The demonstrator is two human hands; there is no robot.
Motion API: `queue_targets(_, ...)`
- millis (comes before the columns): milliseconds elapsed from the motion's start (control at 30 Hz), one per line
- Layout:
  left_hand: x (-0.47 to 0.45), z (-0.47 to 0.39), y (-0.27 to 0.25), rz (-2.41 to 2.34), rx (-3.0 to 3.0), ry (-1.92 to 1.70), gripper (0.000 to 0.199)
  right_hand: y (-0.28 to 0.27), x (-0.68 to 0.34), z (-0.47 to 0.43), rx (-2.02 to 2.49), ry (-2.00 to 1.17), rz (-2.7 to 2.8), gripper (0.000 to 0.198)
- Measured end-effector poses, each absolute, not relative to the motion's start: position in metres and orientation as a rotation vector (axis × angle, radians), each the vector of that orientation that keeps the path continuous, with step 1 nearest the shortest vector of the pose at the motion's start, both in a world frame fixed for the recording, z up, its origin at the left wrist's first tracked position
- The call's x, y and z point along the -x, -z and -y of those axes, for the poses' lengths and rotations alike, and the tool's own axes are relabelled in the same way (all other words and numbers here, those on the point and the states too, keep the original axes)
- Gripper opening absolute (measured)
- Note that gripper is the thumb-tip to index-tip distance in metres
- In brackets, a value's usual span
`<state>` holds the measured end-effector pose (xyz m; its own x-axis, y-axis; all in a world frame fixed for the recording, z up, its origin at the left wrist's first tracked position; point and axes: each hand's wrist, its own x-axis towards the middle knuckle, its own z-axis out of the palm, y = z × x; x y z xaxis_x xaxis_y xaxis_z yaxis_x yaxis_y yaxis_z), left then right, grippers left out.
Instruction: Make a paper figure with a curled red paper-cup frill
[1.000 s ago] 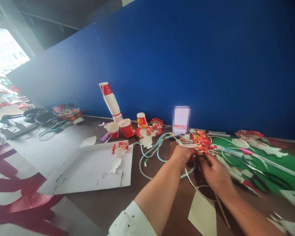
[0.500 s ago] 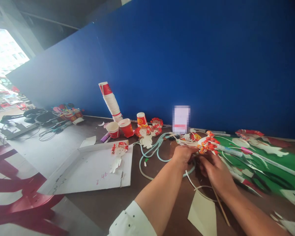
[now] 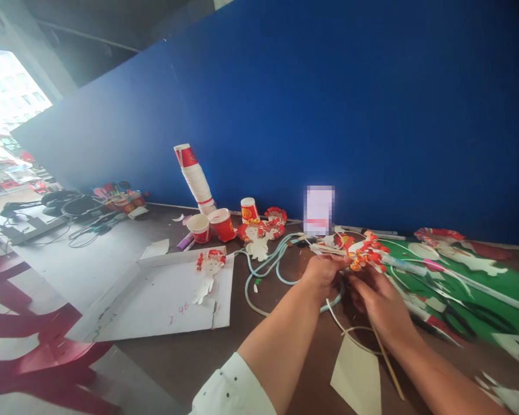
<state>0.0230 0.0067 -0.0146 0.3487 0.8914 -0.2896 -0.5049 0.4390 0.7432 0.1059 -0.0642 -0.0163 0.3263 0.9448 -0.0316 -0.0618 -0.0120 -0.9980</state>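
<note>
My left hand [image 3: 323, 275] is closed, its thumb and fingers pinching the edge of a paper doll [image 3: 367, 252] with curled red, orange and white strips. Close beside it, my right hand [image 3: 374, 294] has its fingers curled under the same paper doll. A thin wooden stick [image 3: 388, 363] slants down from beneath the right palm; whether the fingers grip it is hidden. Another paper doll [image 3: 207, 274] with a red curly fringe lies on a white cardboard box lid [image 3: 155, 300] to the left. More red-fringed dolls [image 3: 257, 239] lie together behind the cable.
A pale blue cable [image 3: 251, 288] coils left of my hands. Paper cups [image 3: 220, 225] and a tall leaning cup stack [image 3: 196, 181] stand near the blue partition [image 3: 328, 104]. Scissors [image 3: 462, 308] and a marker [image 3: 404, 265] lie right, over a green sheet [image 3: 501, 288]. A cream card [image 3: 357, 374] lies in front.
The paper doll's curled strips have shifted and turned slightly between my fingers. Both hands stay almost in the same place.
</note>
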Motion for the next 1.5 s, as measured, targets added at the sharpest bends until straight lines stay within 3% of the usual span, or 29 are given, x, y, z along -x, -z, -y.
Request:
queue_targets(133, -0.023, -0.007, 0.014, -0.821, -0.609, -1.0, 0.029, 0.013, -0.106, 0.064, 1.332, -1.101, 0.901, 0.025)
queue_targets(400, -0.009, -0.002, -0.001, -0.868, -0.716, -0.796, 0.016, 0.019, -0.115, 0.062, 1.412, -1.013, 0.849, 0.031)
queue_targets(567, 0.008, -0.008, -0.011, -0.793, -0.789, -0.634, 0.012, 0.014, -0.116, 0.062, 1.436, -0.955, 0.806, 0.025)
queue_targets(700, 0.016, -0.015, -0.014, -0.759, -0.723, -0.581, 0.038, 0.008, -0.113, 0.064, 1.436, -0.923, 0.846, 0.025)
queue_targets(800, 0.016, -0.018, -0.014, -0.789, -0.704, -0.594, 0.046, 0.01, -0.114, 0.064, 1.457, -0.894, 0.847, 0.037)
queue_targets(933, 0.012, -0.017, -0.014, -0.862, -0.705, -0.614, 0.034, 0.016, -0.116, 0.061, 1.452, -0.901, 0.814, 0.049)
queue_targets(1267, 0.008, -0.017, -0.006, -1.025, -0.833, -0.669, 0.016, 0.017, -0.116, 0.06, 1.377, -0.986, 0.723, 0.039)
queue_targets(1500, 0.004, -0.017, 0.0, -1.061, -0.846, -0.796, 0.018, 0.011, -0.108, 0.061, 1.36, -1.136, 0.542, 0.03)
